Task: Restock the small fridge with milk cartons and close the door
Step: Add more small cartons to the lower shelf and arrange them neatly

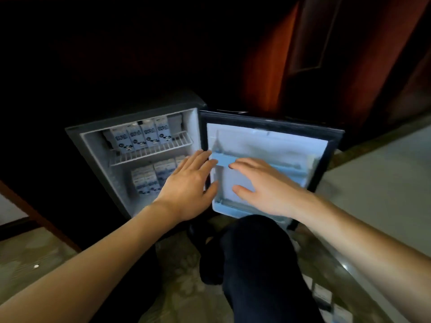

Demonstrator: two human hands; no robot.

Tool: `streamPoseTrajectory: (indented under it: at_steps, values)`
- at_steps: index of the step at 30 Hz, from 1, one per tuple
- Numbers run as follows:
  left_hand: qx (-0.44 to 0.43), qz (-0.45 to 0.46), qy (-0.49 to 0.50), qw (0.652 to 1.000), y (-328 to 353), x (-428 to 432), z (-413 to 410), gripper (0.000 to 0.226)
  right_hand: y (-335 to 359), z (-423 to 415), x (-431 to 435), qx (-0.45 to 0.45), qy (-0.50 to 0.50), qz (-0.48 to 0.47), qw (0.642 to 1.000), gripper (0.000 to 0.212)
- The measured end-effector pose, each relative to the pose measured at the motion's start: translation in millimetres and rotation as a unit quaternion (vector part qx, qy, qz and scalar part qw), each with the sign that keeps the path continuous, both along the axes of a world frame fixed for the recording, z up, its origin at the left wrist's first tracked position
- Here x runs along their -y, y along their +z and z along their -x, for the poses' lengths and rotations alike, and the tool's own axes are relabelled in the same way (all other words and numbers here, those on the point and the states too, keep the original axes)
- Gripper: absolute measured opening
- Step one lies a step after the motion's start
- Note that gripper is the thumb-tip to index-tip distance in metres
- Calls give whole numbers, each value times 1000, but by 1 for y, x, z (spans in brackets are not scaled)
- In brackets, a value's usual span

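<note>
- Judging by the shelves, restocking looks close to done — a row of milk cartons (142, 136) stands upright on the wire shelf (149, 156) in the upper part of the small fridge (98, 148), and the lower cartons (149, 178) sit packed beneath it.
- The door (268, 145) is not yet closed: it stands swung wide to the right with its pale liner facing the person, so shutting it is what remains.
- Both hands are empty. The left hand (186, 185) is spread flat with straight fingers, in front of the hinge edge between cabinet and door.
- The right hand (268, 190) is likewise spread and relaxed over the door's liner, fingertips by the blue rail (222, 160). Whether either hand touches anything cannot be told.
- The cartons look alike — tall white boxes with blue print and a dark cartoon figure low on the front, standing side by side.
- Blurred pale shapes (323, 296) on the floor at the near right may be further cartons, but they are too smeared to tell.
</note>
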State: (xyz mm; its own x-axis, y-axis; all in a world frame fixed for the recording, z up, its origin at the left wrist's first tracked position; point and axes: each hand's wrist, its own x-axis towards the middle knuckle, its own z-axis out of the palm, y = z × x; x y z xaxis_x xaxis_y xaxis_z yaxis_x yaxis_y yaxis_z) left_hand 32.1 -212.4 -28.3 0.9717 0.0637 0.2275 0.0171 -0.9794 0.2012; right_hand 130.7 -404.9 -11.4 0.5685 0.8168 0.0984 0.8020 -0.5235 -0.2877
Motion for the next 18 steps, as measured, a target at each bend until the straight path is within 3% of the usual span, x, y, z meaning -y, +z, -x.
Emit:
streamPoseTrajectory:
  at_steps: [5,9,18]
  values:
    - [16,37,-101,994,4,90,-20,56,-5,9,122,-9,-82,8,997,58]
    - [-11,12,-154,988,-12,150,-47,57,-20,26,194,-32,-135,18,990,59]
    - [-89,-22,-243,966,-94,266,-67,48,-111,49,269,-114,-208,16,971,55]
